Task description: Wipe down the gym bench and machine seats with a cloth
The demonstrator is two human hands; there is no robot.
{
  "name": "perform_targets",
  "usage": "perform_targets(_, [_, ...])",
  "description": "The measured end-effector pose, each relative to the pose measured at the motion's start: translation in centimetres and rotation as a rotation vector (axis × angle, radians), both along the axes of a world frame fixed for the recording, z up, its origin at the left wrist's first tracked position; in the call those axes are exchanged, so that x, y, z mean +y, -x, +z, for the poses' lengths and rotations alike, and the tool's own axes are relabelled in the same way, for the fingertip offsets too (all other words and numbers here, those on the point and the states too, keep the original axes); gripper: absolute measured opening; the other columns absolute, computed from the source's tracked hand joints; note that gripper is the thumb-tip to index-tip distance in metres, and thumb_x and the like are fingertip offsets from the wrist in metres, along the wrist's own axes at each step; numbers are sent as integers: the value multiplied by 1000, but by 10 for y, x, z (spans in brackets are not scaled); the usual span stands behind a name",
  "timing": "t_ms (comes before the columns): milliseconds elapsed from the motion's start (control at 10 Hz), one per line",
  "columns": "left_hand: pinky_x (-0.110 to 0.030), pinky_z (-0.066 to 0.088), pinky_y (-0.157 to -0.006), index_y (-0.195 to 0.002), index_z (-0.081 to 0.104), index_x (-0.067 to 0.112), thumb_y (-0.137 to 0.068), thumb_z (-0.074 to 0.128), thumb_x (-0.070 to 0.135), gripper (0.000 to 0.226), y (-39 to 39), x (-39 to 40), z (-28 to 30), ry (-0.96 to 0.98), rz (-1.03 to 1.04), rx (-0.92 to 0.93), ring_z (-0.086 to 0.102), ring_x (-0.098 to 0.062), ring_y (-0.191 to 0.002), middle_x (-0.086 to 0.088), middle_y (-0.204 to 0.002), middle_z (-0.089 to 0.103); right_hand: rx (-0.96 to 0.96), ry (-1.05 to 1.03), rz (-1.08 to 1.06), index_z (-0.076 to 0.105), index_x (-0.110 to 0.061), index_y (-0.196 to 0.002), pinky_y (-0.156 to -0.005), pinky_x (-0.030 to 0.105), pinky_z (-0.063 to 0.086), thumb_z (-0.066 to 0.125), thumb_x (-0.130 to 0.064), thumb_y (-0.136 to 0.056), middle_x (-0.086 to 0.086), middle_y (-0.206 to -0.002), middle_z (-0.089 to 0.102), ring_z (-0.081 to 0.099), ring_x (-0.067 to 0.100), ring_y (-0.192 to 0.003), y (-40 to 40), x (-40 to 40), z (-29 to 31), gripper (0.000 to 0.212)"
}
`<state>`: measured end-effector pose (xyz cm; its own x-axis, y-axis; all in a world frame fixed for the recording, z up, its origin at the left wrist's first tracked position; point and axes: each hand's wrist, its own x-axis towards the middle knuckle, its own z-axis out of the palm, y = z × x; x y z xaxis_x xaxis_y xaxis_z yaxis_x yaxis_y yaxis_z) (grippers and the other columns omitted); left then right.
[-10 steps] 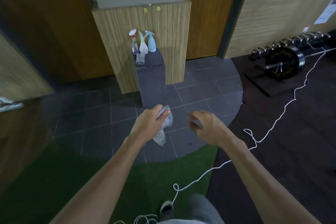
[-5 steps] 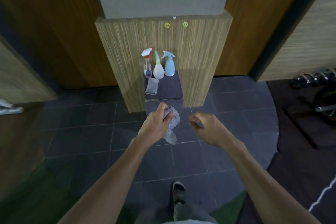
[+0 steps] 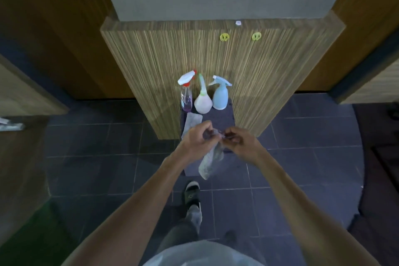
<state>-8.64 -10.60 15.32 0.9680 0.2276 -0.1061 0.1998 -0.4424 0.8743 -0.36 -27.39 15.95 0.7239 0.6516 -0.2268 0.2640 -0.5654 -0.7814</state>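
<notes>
A pale grey cloth (image 3: pixel 210 161) hangs between my two hands in front of a low dark shelf (image 3: pixel 226 119). My left hand (image 3: pixel 195 139) grips its bunched top from the left. My right hand (image 3: pixel 241 141) pinches the same top edge from the right. The cloth's loose end droops down toward the floor. No bench or machine seat is in view.
Three spray bottles stand on the dark shelf: a clear one with purple liquid (image 3: pixel 186 95), a white one (image 3: pixel 202 100), a light blue one (image 3: pixel 220 94). A second folded cloth (image 3: pixel 191 121) lies beside them. Wood-grain panels (image 3: pixel 151 67) flank the shelf. My foot (image 3: pixel 192 195) is on dark tiles.
I have walked closer to the shelf with the bottles. My right hand, empty before, has come across and now pinches the cloth that my left hand held alone.
</notes>
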Motion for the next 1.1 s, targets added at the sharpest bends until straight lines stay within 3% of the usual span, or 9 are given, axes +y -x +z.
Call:
perform_targets(100, [-24,38,-65,-79,43,19,-95,70,28,33,-38,26,-7,3,-32,52,41,-4,-66,11,-72,45,-30,-14,-50,64,-13,-82,-60,22,45,73,-16,-94,-8,-70,63,58,-2,-61,-33,21,-11,15])
perform_targets(200, [-26,39,-67,-96,47,22,-92,74,37,31,-69,45,-17,16,-123,126,41,-7,-70,7,-81,48,-101,5,-135,65,-6,-86,-60,39,48,73,-13,-92,8,-75,68,64,22,-68,-59,29,-23,12])
perform_targets(300, [-32,48,-79,-119,61,19,-87,80,41,44,-95,63,-30,-59,-290,249,56,-9,-89,6,-99,60,-82,0,-147,66,-4,-92,-63,23,43,63,1,-93,7,-81,67,58,8,-70,-82,32,-31,6])
perform_targets(400, [-35,39,-73,-90,67,6,-82,84,45,43,-116,78,-54,-251,-386,360,49,-15,-83,0,-86,52,11,39,-138,68,-9,-94,-64,14,41,61,-1,-95,-1,-85,68,58,-2,-72,-106,27,-46,10])
perform_targets(500, [-37,45,-92,-115,71,3,-82,84,45,54,-129,82,-77,-226,-381,450,54,-21,-110,-2,-110,60,102,128,-99,65,-19,-89,-63,15,41,67,-9,-96,-7,-82,66,57,-5,-70,-125,14,-74,12])
perform_targets(600, [-31,45,-88,-121,67,14,-88,80,42,45,-145,75,-96,-132,-414,593,60,-20,-109,-1,-116,62,167,216,-12,61,-19,-86,-60,12,38,69,-14,-96,-8,-77,61,53,-5,-65,-143,5,-101,14])
perform_targets(700, [-30,38,-66,-89,66,10,-88,79,44,36,-164,71,-125,-95,-473,669,57,-18,-74,0,-81,59,196,291,65,67,-8,-95,-59,8,39,69,-15,-96,-3,-80,62,52,-2,-67,-168,5,-124,7])
perform_targets(800, [-27,41,-73,-119,68,4,-90,79,37,45,-184,74,-165,-68,-344,676,62,-17,-89,-3,-98,64,240,336,36,67,-7,-94,-57,20,41,65,-17,-98,1,-77,64,54,9,-62,-202,18,-157,10])
perform_targets(1100, [-52,56,-92,-138,56,21,-95,68,18,45,-210,68,-244,-455,43,512,63,-31,-115,-7,-134,60,54,425,-31,52,-16,-143,-98,49,53,56,-21,-100,11,-135,59,57,32,-122,-237,50,-244,44])
